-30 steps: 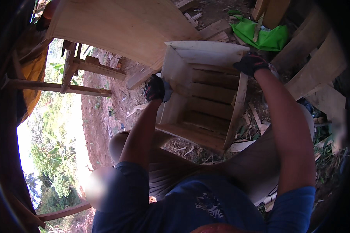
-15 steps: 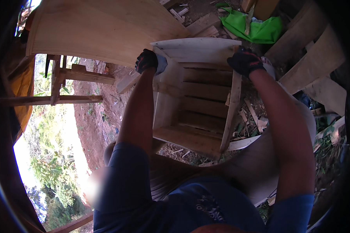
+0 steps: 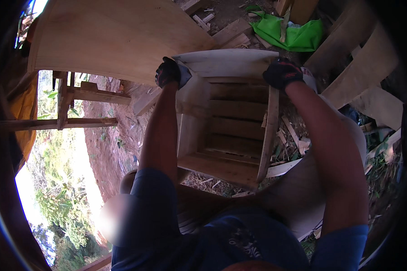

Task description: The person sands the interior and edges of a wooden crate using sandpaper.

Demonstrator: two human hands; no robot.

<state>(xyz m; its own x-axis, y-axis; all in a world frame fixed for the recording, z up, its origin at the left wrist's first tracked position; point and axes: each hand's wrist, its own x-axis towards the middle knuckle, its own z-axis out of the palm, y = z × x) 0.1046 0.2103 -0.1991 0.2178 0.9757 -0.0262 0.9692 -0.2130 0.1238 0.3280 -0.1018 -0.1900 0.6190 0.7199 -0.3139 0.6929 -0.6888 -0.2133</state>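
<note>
A wooden crate (image 3: pixel 230 162) sits between my legs, its open side toward me and spaced slats across its bottom. A pale board (image 3: pixel 228 63) forms its far side. Wearing a dark glove, my left hand (image 3: pixel 168 73) is closed on the crate's far left corner, with a small grey-blue patch showing beside the palm. My right hand (image 3: pixel 282 73), also in a dark glove with red marks, is closed over the far right corner. The fingertips of both hands are partly hidden.
A large plywood sheet (image 3: pixel 108 36) spreads over the far left. Beyond the crate lie wood offcuts (image 3: pixel 233 32) and a green bag (image 3: pixel 294 34). Planks (image 3: pixel 362 67) lean at the right, with scraps on the ground. A timber frame (image 3: pixel 63 101) stands at left near a slope.
The view has shifted slightly, so the far items sit a little lower in the picture. Both hands keep their hold on the crate's far corners.
</note>
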